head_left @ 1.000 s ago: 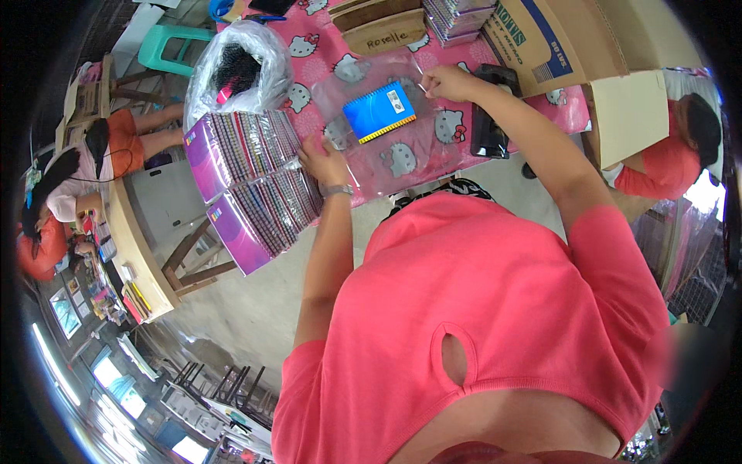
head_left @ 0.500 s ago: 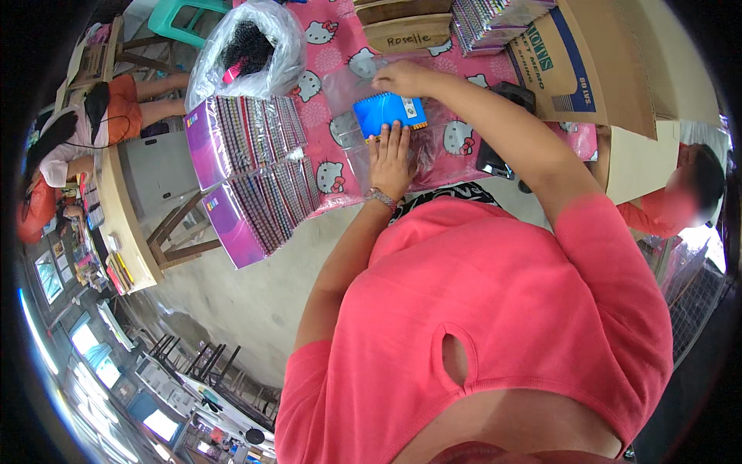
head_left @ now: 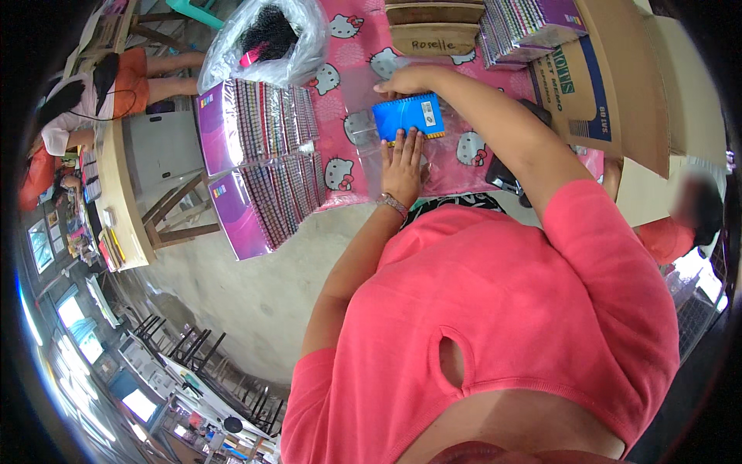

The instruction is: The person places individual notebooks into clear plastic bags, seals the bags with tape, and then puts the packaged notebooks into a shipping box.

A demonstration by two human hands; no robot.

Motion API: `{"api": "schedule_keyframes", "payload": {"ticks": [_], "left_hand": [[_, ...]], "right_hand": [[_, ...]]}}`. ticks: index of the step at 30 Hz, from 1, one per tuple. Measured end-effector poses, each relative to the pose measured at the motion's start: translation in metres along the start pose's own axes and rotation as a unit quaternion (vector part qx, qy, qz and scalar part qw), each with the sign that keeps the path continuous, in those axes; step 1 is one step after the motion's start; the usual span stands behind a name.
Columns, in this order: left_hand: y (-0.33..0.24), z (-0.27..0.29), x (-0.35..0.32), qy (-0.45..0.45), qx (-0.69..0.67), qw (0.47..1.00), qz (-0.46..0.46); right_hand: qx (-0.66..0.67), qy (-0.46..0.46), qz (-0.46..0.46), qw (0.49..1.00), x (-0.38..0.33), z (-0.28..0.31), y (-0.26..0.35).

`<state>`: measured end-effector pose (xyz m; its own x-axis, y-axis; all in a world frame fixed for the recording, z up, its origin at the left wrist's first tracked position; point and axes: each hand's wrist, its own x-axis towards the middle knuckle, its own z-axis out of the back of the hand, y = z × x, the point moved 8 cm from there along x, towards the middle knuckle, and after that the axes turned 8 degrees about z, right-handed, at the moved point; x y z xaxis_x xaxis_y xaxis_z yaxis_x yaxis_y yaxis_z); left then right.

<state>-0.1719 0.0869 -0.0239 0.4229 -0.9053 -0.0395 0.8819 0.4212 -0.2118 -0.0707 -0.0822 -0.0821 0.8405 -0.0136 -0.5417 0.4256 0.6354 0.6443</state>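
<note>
A small blue spiral memo notebook (head_left: 403, 117) with yellow showing under its near edge lies over clear plastic (head_left: 366, 166) on the pink patterned tablecloth. My left hand (head_left: 402, 172) rests flat, fingers outstretched, with the fingertips on the notebook's near edge. Reaching across from the right, my right hand (head_left: 410, 80) is at the notebook's far edge, just beyond the spiral. Its fingers are curled and pinched on the clear plastic by the far left corner; the exact grip is partly hidden.
Two wrapped stacks of purple spiral notebooks (head_left: 264, 189) stand at the left edge, below a plastic-lined container (head_left: 315, 58). Beyond my hands are a wooden box (head_left: 427, 42) and more notebooks (head_left: 525, 35). A cardboard box (head_left: 618, 93) is at right. Other people (head_left: 127, 81) are at left and right.
The whole view has shifted, with the table lying slightly further right in it. My right hand has drawn nearer the notebook's far left corner. My left hand stays on its near edge.
</note>
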Motion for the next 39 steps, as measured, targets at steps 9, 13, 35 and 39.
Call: {"api": "schedule_keyframes", "payload": {"ticks": [9,13,35,39], "left_hand": [[-0.001,0.01,0.003,0.005,0.002,1.0,-0.009],[-0.003,0.015,0.007,0.011,-0.013,1.0,-0.023],[0.005,0.044,0.042,-0.032,-0.114,0.99,-0.079],[0.014,0.045,0.049,-0.083,-0.141,0.984,-0.075]], "right_hand": [[-0.215,-0.336,0.046,0.916,-0.019,0.037,-0.016],[-0.298,-0.356,0.094,0.881,-0.024,0.041,-0.001],[-0.304,-0.357,0.126,0.874,-0.069,0.051,0.029],[-0.313,-0.384,0.187,0.848,-0.09,0.045,0.051]]}}
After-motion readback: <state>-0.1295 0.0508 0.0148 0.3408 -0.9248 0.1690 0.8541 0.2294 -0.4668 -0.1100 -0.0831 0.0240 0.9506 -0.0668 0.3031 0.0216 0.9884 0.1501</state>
